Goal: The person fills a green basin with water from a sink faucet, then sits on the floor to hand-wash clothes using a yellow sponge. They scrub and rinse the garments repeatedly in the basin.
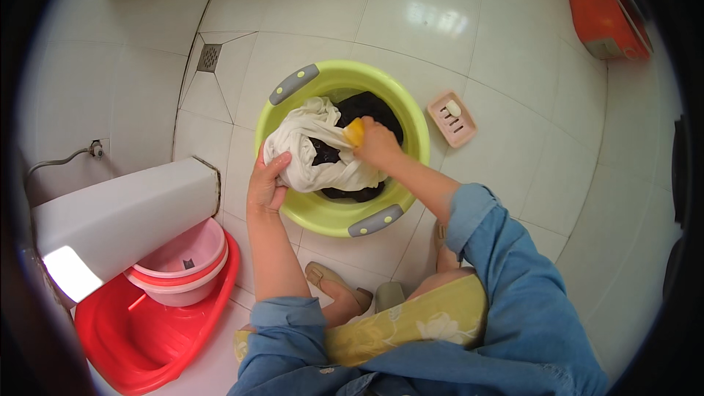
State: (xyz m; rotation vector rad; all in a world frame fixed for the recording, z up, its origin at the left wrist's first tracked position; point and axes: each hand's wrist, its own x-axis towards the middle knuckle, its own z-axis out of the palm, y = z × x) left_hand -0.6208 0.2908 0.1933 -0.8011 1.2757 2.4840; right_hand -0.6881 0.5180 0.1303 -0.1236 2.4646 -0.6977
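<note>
A round lime-green plastic basin (pixel 416 121) with grey handle grips stands on the floor in front of me. White wet-looking cloth (pixel 308 170) is bunched over its left side, partly covering dark clothing (pixel 377 107) inside. My left hand (pixel 268 179) grips the white cloth near the left rim, thumb on top. In my right hand (pixel 378 143) is a yellow block (pixel 354 132), perhaps a bar of soap, held against the cloth's right part. Some water shows beneath the dark clothing.
Right of the basin lies a pink soap dish (pixel 452 119) with a small white piece in it. Pink bowls (pixel 181 253) are stacked in a red plastic tub (pixel 159 335) at lower left, beside a white pedestal (pixel 132 203). A floor drain (pixel 209 58) sits at upper left.
</note>
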